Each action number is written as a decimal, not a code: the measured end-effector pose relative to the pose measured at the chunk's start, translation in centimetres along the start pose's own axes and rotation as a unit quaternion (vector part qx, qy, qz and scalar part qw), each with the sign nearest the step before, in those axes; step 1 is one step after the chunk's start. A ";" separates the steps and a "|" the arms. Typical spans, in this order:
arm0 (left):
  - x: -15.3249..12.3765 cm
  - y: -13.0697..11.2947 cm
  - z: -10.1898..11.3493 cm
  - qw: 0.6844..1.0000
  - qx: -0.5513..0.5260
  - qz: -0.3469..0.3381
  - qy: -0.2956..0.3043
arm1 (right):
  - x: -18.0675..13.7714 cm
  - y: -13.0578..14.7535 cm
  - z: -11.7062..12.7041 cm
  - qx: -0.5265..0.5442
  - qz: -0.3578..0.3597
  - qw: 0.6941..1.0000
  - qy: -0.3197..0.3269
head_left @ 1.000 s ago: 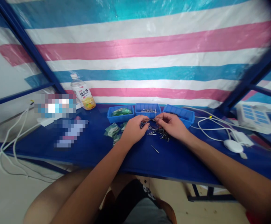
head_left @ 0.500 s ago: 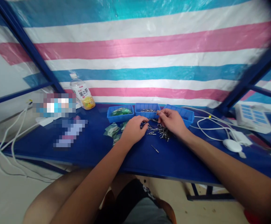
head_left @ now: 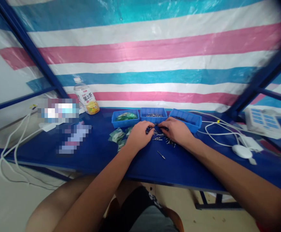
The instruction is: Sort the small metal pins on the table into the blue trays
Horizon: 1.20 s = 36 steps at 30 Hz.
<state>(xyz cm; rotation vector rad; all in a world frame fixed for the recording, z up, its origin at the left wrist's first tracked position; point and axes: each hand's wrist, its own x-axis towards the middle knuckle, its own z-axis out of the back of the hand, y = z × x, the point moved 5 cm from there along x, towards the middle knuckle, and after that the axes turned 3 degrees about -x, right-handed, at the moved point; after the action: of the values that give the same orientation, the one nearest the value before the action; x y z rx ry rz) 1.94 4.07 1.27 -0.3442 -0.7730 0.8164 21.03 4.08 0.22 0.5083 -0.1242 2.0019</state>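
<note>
Thin metal pins that look like blind rivets [head_left: 158, 139] lie in a loose pile on the blue table, partly under my hands. At the pile's left edge, my left hand [head_left: 140, 133] is closed, thumb and forefinger curled together. Facing it from the right, my right hand [head_left: 178, 130] reaches over the pile, its fingers bunched close to the left fingertips. Slim dark pieces show between the two hands, but what each hand grips is too small to make out. One single rivet [head_left: 161, 155] lies apart, nearer the table's front edge. Small clear bags [head_left: 117, 135] lie beside my left hand.
Behind the hands stand three blue bins: a left bin [head_left: 126, 123] with green-tinted bags, a middle bin [head_left: 152, 119] with metal pins, a right bin [head_left: 196, 126] with dark pieces. A drink bottle [head_left: 87, 98] stands back left; white cables and a charger [head_left: 242, 151] lie right.
My right hand has come down and left from the middle bin's front edge to the pile, close to my left fingertips. The left hand has stayed nearly in place.
</note>
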 end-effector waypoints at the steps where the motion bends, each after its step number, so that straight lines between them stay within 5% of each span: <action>1: 0.0 0.0 0.0 1.000 0.000 0.000 0.000 | 0.0 0.0 0.0 -0.009 0.006 1.000 0.005; 27: 0.0 0.1 -0.3 1.000 0.010 -0.013 -0.002 | 0.3 0.9 0.6 -0.007 0.015 1.000 0.025; 31: 0.0 0.0 -0.2 1.000 0.009 -0.010 -0.007 | 0.2 1.0 1.2 0.108 -0.019 0.993 -0.037; 36: 0.0 -0.2 -0.2 1.000 0.010 -0.026 0.000 | -0.1 0.7 0.4 0.309 -0.110 0.943 -0.054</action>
<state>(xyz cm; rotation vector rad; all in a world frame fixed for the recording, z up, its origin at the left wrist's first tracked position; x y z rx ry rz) 2.21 3.90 1.24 -0.3043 -0.7708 0.7758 20.60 3.60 0.63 0.9826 0.4916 1.7686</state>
